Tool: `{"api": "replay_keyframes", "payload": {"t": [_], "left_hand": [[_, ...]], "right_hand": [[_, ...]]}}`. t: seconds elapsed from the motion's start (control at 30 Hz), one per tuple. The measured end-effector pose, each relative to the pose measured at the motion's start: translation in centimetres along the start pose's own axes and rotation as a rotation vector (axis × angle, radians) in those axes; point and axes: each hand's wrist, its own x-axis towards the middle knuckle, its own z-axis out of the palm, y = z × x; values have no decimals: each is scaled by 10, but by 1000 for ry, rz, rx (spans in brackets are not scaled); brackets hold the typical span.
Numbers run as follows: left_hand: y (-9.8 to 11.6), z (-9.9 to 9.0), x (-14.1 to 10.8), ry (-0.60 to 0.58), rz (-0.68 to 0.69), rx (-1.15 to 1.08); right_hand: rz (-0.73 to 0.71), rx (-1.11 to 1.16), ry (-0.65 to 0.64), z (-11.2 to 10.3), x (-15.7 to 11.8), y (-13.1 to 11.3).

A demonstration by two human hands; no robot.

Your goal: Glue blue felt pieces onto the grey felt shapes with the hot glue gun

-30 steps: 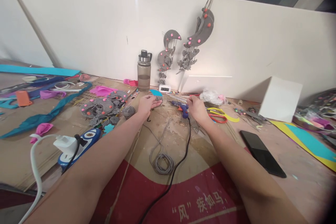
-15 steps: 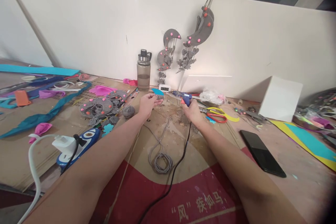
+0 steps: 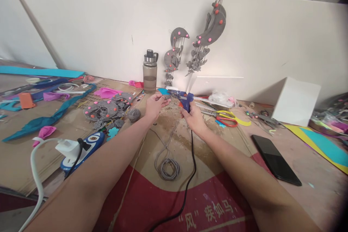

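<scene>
My left hand [image 3: 156, 106] pinches a small grey felt piece [image 3: 166, 96] over the cardboard, beside a blue felt piece [image 3: 163, 91]. Wrapped round the handle of a blue glue gun [image 3: 186, 100] is my right hand [image 3: 195, 116]; the gun's nozzle points left, close to the grey piece. Its black cord [image 3: 193, 159] runs down towards the near edge. A coil of grey cord [image 3: 169, 169] lies on the cardboard between my forearms. To the left of my left hand sits a ball of grey yarn [image 3: 134, 115].
A bottle [image 3: 149, 72] stands behind my left hand. Scissors [image 3: 227, 119] and a phone [image 3: 275, 159] lie at right. Grey felt shapes [image 3: 104, 110] and a power strip [image 3: 89, 145] are at left. Grey hangings [image 3: 214, 29] are on the white board.
My right hand has lifted the glue gun and turned it, bringing its nozzle towards my left hand. The blue piece now shows behind the grey piece and the nozzle.
</scene>
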Motion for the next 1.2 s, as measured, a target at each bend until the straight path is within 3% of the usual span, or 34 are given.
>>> {"api": "replay_keyframes", "payload": {"t": [0.4, 0.67, 1.2], "left_hand": [[-3, 4, 2, 29, 49, 7], [-1, 6, 0, 46, 69, 32], [1, 4, -1, 47, 133, -10]], "right_hand": [[-39, -16, -47, 3, -4, -3], [-61, -116, -19, 1, -4, -11], [-47, -138, 52, 1, -3, -4]]}}
